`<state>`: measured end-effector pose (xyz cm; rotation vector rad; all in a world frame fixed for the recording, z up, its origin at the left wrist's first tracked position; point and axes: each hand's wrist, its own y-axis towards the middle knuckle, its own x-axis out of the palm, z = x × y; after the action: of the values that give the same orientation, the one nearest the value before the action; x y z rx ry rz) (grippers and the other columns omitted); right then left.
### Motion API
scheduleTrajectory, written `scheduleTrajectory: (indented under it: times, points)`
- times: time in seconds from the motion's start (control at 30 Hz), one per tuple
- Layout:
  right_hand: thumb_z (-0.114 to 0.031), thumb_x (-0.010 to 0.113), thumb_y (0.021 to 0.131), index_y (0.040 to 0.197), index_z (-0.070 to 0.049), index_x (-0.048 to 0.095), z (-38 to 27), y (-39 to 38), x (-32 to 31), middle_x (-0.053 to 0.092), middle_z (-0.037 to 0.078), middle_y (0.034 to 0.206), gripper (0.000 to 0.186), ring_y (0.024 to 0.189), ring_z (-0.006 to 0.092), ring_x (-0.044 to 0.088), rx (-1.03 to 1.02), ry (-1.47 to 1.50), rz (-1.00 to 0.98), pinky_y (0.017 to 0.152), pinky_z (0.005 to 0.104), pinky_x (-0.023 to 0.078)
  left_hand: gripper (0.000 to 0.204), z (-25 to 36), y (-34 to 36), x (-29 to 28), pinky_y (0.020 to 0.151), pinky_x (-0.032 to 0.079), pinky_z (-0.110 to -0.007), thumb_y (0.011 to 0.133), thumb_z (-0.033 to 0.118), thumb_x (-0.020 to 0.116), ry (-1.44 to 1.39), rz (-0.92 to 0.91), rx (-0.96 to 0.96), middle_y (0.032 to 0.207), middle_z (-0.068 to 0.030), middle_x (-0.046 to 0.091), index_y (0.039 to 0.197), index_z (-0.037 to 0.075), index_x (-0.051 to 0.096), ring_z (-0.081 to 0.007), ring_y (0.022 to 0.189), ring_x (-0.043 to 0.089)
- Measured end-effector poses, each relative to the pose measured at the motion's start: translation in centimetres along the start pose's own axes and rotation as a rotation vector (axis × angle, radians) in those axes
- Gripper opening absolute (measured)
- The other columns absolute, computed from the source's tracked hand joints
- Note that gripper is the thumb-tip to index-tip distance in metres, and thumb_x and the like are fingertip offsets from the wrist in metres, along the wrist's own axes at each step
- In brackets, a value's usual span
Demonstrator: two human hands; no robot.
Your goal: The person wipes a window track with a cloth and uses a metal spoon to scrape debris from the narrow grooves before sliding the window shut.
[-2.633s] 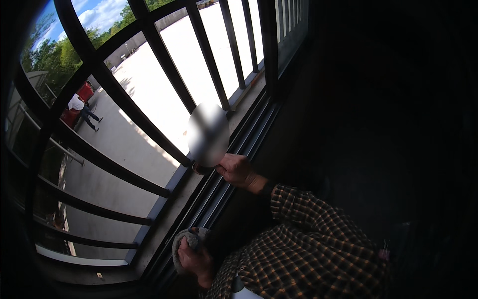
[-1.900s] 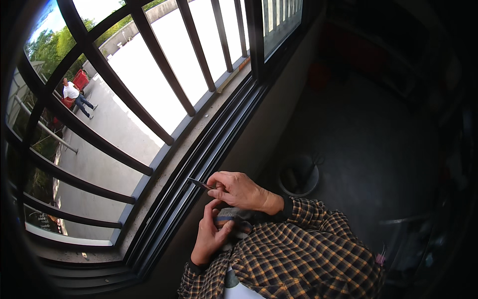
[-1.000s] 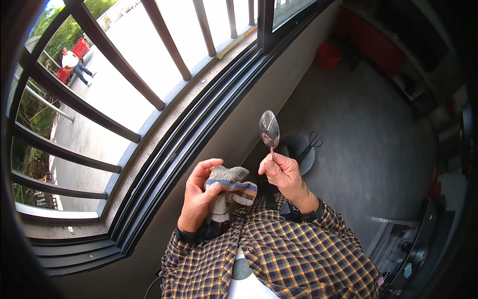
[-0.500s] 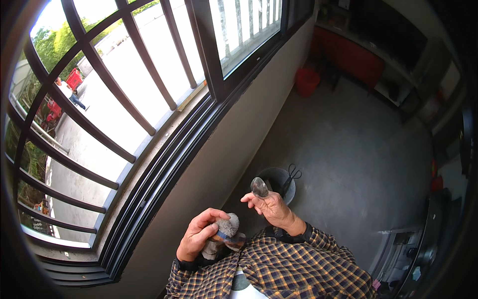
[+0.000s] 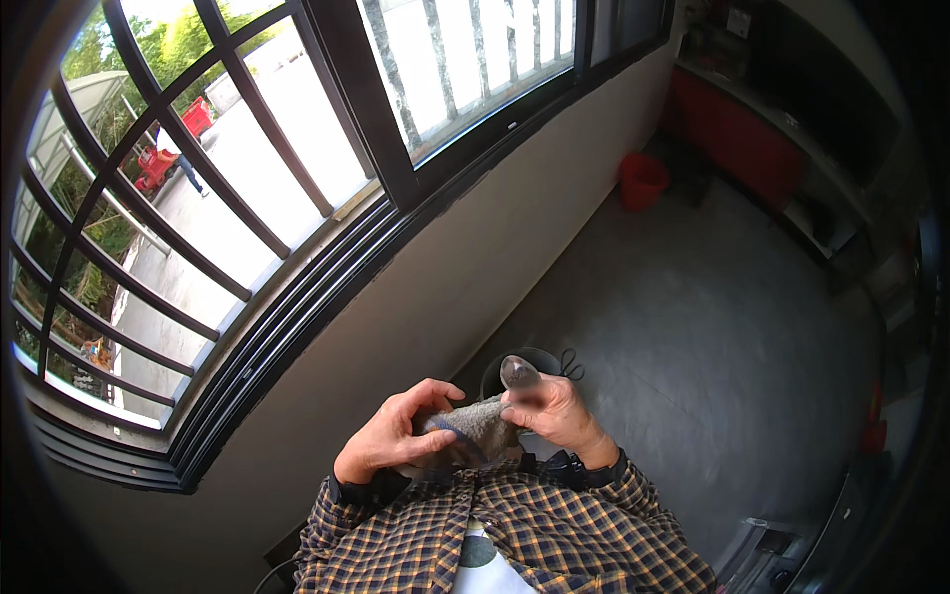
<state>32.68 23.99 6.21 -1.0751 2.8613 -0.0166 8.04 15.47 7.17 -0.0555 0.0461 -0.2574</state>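
In front of my plaid shirt, my left hand (image 5: 391, 434) grips a bunched grey terry cloth (image 5: 465, 426) with a dark blue band. My right hand (image 5: 559, 416) holds a metal spoon (image 5: 518, 372) bowl upward, its handle mostly hidden by the fingers, and meets the right end of the cloth. Just behind that hand, on the floor, a round metal bucket (image 5: 503, 360) shows partly, with a black looped handle of some tool (image 5: 571, 364) at its rim.
To my left, a barred window (image 5: 234, 59) has a dark sliding track (image 5: 267, 350) above a wall; outside, a person (image 5: 186, 162) stands by red machinery. A red bucket (image 5: 643, 183) sits at the wall's far end near shelving (image 5: 821, 223). Dark floor (image 5: 693, 356) spreads to the right.
My hands have moved away from the window track and come together, the cloth now reaching the right hand beside the spoon. My view has swung toward the room and wall.
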Motion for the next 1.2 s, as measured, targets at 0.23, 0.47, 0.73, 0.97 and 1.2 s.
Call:
scheduleTrajectory:
  times: [0.23,0.47,0.73,0.97,1.2]
  points:
    - [-0.006,0.074,0.083,0.098,0.000,0.065,-2.3,-0.2,0.2,0.062,0.001,0.084,0.019,0.071,0.0055,0.055,-0.128,-0.113,0.118,0.064,0.0207,0.047,0.029,-0.3,0.0,2.8,0.082,0.047,-0.029,0.094,0.020,0.063,-0.051,-0.081,0.114,0.099,-0.0075,0.060,0.114,-0.001,0.058,-0.0143,0.093,0.056]
    - [-0.013,0.083,0.075,0.107,-0.002,0.065,-1.2,-2.6,1.0,0.057,0.000,0.103,0.038,0.059,0.0000,0.039,-0.154,-0.108,0.147,0.051,0.0147,0.035,0.027,-0.3,0.7,4.0,0.077,0.045,-0.027,0.102,0.024,0.051,-0.360,-0.074,0.183,0.090,-0.0022,0.057,0.108,-0.001,0.059,-0.0086,0.087,0.049]
    - [-0.006,0.079,0.074,0.099,0.000,0.065,0.1,-3.2,1.9,0.058,0.008,0.081,0.028,0.068,0.0169,0.059,-0.130,-0.289,-0.104,0.060,0.0285,0.048,0.027,-0.4,-1.2,1.8,0.064,0.042,-0.030,0.097,0.022,0.055,-0.228,-0.257,0.110,0.079,-0.0092,0.056,0.092,-0.004,0.058,-0.0160,0.072,0.050]
    - [-0.014,0.072,0.084,0.091,0.002,0.065,0.8,0.8,4.5,0.059,0.012,0.078,0.018,0.067,0.0243,0.061,-0.283,-0.118,-0.183,0.060,0.0338,0.048,0.028,0.8,-5.0,-1.9,0.078,0.045,-0.031,0.095,0.021,0.055,-0.059,0.108,-0.008,0.093,-0.0121,0.062,0.092,-0.006,0.063,-0.0196,0.085,0.057]
    - [-0.014,0.070,0.085,0.086,0.003,0.062,-0.6,1.7,5.6,0.058,0.012,0.080,0.018,0.067,0.0248,0.060,-0.315,-0.108,-0.126,0.060,0.0345,0.048,0.026,1.3,-4.9,-1.3,0.075,0.045,-0.028,0.095,0.023,0.061,0.126,0.389,-0.015,0.097,-0.0093,0.060,0.094,-0.004,0.063,-0.0172,0.085,0.057]
